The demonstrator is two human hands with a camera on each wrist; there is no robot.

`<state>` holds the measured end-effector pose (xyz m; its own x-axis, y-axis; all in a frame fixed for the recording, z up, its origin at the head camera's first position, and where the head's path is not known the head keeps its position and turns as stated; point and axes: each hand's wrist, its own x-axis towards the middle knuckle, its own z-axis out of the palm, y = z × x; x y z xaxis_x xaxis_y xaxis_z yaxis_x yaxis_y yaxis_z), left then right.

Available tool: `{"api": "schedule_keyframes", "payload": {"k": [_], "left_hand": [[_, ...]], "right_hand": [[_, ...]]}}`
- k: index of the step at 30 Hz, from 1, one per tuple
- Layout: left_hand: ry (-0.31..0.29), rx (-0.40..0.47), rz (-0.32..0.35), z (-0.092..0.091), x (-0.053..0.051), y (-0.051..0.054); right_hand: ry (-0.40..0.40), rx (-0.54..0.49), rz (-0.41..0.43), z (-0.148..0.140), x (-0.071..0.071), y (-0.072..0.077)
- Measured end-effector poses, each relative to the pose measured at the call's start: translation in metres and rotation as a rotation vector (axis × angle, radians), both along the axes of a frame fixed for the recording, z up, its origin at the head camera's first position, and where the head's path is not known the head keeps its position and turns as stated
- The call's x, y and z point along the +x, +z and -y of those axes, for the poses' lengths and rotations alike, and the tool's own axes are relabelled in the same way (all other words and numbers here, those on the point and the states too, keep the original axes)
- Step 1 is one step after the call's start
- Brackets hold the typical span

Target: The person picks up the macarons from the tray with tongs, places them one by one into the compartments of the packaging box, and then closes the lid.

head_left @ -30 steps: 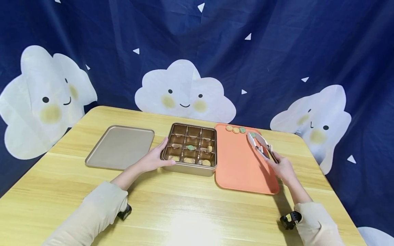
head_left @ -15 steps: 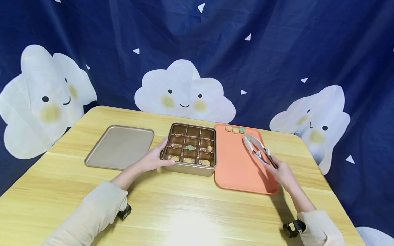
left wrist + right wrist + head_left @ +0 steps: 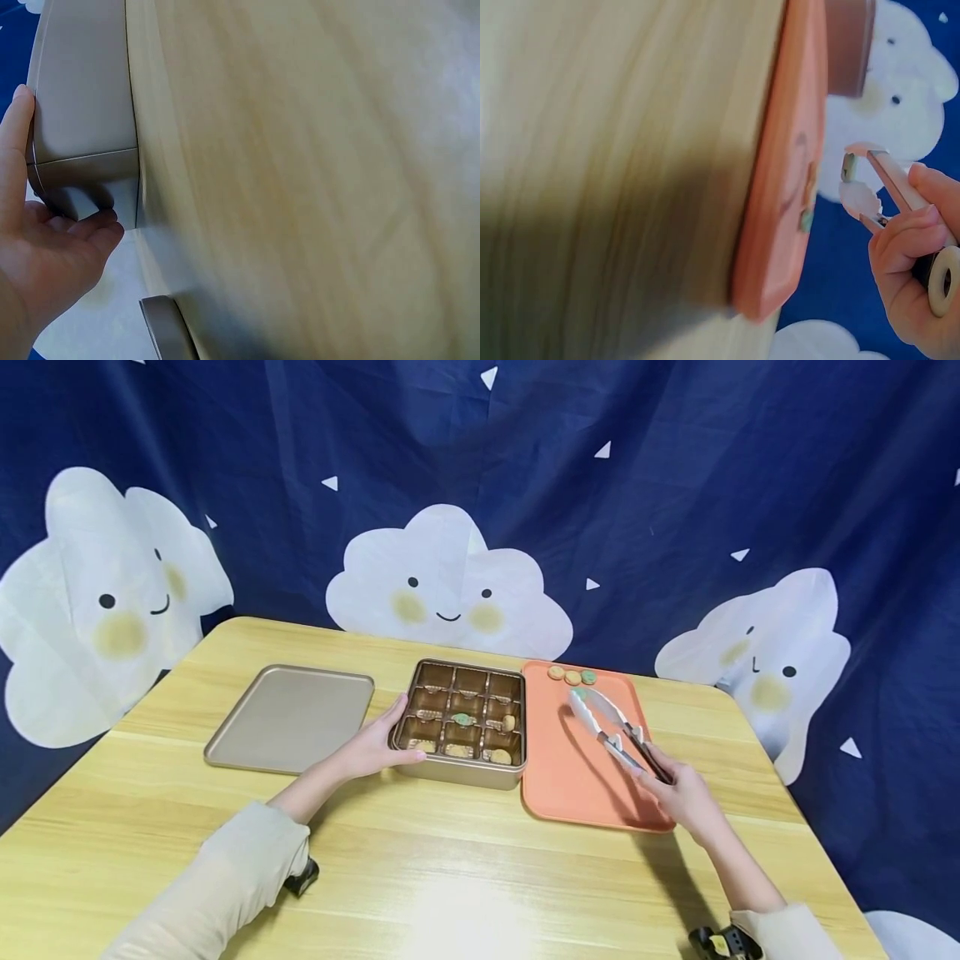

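My left hand [image 3: 382, 745] grips the near left corner of a square bronze baking tin [image 3: 468, 772], thumb over its rim and fingers at the side in the left wrist view. A clear divider sits inside it. A green cookie [image 3: 462, 719] lies in the middle compartment; beige cookies [image 3: 500, 756] lie in several others. My right hand [image 3: 686, 793] holds metal tongs [image 3: 587, 714] above the orange tray [image 3: 555, 777]. Between the tong tips is a green cookie [image 3: 849, 166], raised off the tray.
At the tray's far edge two orange cookies [image 3: 556, 672] and a green cookie [image 3: 588, 677] lie in a row. Left of the tin lies a flat bronze lid [image 3: 296, 714] on the wooden table [image 3: 360, 868]. A blue curtain [image 3: 637, 510] with clouds hangs behind.
The tongs with the green cookie have lifted from the tray and moved left, towards the tin. My left hand stays on the tin's corner.
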<state>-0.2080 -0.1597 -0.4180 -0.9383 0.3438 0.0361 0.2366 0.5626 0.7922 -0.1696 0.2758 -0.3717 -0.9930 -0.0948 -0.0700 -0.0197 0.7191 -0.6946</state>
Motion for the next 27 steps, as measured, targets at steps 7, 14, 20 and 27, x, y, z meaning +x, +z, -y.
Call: {"api": "schedule_keyframes", "payload": {"k": [7, 14, 20, 27], "left_hand": [[-0.003, -0.002, 0.002, 0.001, 0.0, 0.002], [0.0, -0.007, 0.002, 0.003, 0.001, 0.003], [0.002, -0.001, -0.001, 0.002, 0.001, 0.001], [-0.003, -0.003, -0.014, 0.001, 0.0, 0.0]], "right_hand": [[0.086, -0.038, -0.071, 0.027, 0.013, 0.013], [0.222, -0.113, -0.104, 0.06, 0.009, 0.018], [0.354, -0.055, -0.228, 0.089, 0.004, 0.012], [0.375, -0.001, -0.181, 0.117, -0.001, 0.01]]}}
